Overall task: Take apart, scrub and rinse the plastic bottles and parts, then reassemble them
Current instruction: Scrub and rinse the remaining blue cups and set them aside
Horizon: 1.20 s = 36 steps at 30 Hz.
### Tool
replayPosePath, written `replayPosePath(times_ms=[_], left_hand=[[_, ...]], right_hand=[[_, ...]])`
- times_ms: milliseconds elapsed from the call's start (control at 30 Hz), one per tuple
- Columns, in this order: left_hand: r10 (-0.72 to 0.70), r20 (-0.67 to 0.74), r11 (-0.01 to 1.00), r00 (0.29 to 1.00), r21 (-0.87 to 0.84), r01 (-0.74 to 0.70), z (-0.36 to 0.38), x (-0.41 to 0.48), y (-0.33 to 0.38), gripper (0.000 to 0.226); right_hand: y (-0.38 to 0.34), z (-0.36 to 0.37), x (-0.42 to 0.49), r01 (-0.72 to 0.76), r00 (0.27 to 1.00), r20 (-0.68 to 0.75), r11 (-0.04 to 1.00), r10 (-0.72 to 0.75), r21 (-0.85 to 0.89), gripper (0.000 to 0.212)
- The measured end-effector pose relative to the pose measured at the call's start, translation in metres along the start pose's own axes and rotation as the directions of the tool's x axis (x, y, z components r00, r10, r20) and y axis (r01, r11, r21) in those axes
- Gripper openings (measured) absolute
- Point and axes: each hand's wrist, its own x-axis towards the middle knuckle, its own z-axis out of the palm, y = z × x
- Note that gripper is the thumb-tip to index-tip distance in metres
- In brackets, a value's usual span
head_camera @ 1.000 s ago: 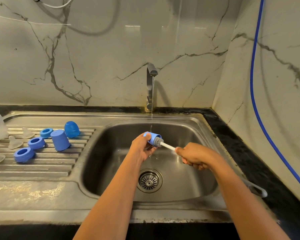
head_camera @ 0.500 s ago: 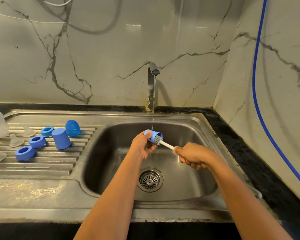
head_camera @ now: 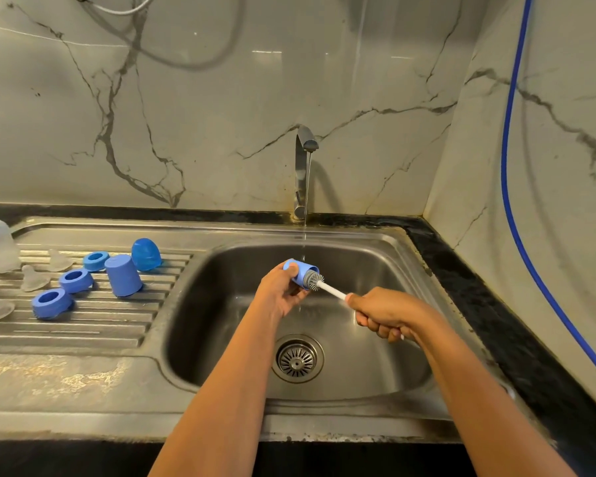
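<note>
Cap (head_camera: 299,272) in left hand (head_camera: 278,293)

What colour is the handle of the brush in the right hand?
White. The brush handle shows best in the head view, the only one.

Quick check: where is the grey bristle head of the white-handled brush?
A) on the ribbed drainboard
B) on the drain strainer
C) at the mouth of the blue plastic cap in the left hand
C: the white-handled brush in the right hand has its bristles at the mouth of the blue plastic cap in the left hand.
</note>
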Motion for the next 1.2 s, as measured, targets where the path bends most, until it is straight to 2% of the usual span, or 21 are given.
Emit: replayPosePath(times_ms=[133,233,400,533,633,767,967,1100,1200], left_hand=[[-0.002,0.085,0.999,0.996,0.044,-0.002,0.007,-0.006,0.001,0.028],[-0.021,0.128,0.997,0.991,0.072,0.012,0.012,-0.01,0.001,0.03],[-0.016,0.059,1.0,0.998,0.012,0.016,0.005,-0.006,0.001,0.025],[-0.002,0.068,1.0,0.998,-0.003,0.002,0.011,-0.008,0.002,0.021],[-0.002,0.096,1.0,0.995,0.022,0.0,0.015,-0.01,0.0,0.023],[-0.012,0.058,1.0,0.998,0.016,0.012,0.01,-0.009,-0.002,0.025],[-0.057,0.041,0.993,0.997,-0.104,0.062,0.003,-0.007,0.005,0.017],[-0.044,0.086,0.999,0.995,0.003,0.044,0.008,-0.009,-0.002,0.022],[-0.051,0.07,0.998,0.996,0.052,0.048,0.008,-0.008,-0.005,0.028]], right_hand=[[0.001,-0.003,0.003,-0.03,0.997,-0.065,0.999,0.033,0.033,0.049],[-0.001,0.003,0.004,-0.044,0.997,-0.061,0.999,0.043,-0.02,0.05],[-0.001,0.004,0.001,-0.019,1.0,-0.002,0.999,0.019,-0.027,0.048],[-0.003,0.001,0.001,0.0,0.997,-0.083,0.999,0.005,0.052,0.049],[-0.004,0.006,0.002,-0.013,0.991,-0.135,1.0,0.011,-0.017,0.049],[-0.003,0.01,0.0,-0.009,0.997,-0.081,0.991,-0.002,-0.134,0.047],[-0.005,0.0,-0.001,-0.01,0.997,-0.072,0.998,0.014,0.064,0.049],[-0.003,0.008,0.004,-0.033,0.994,-0.101,0.999,0.03,-0.024,0.048],[-0.001,0.012,0.005,-0.036,0.998,-0.062,0.992,0.029,-0.125,0.047]])
